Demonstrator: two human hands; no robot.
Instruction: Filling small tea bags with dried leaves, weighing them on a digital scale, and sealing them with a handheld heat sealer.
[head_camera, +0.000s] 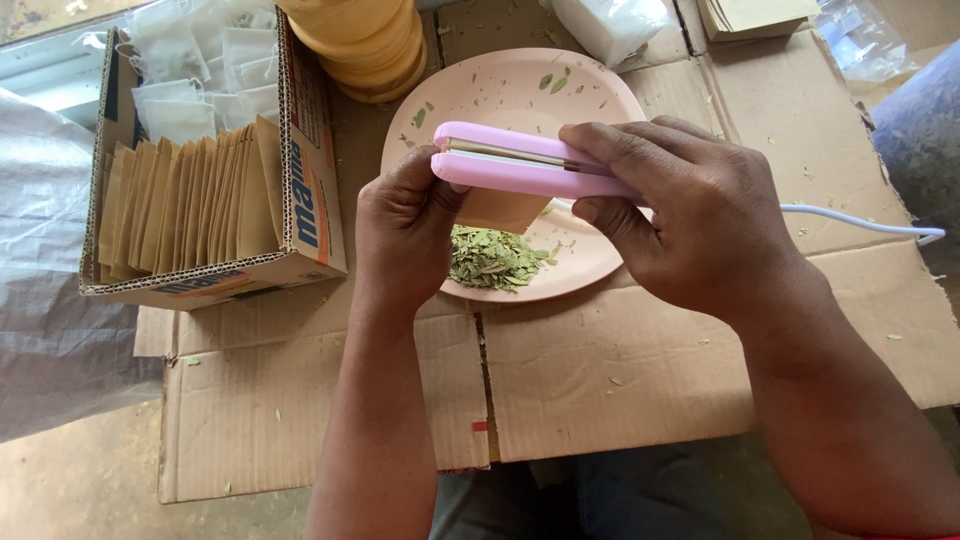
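Pink sealer (520, 165) clamped on brown packet (500, 208), squeezed by right hand (690, 215), packet pinched in left hand (405, 225), above pink plate (600, 95) of dried leaves (492, 257), on flattened cardboard (600, 360).

A flattened sheet of cardboard (600, 370) covers the floor (80, 490) and carries everything. Directly on it lie a pink plate (500, 85), a cardboard box (310, 200) of paper packets, scattered leaf bits and a white cord (860, 222).
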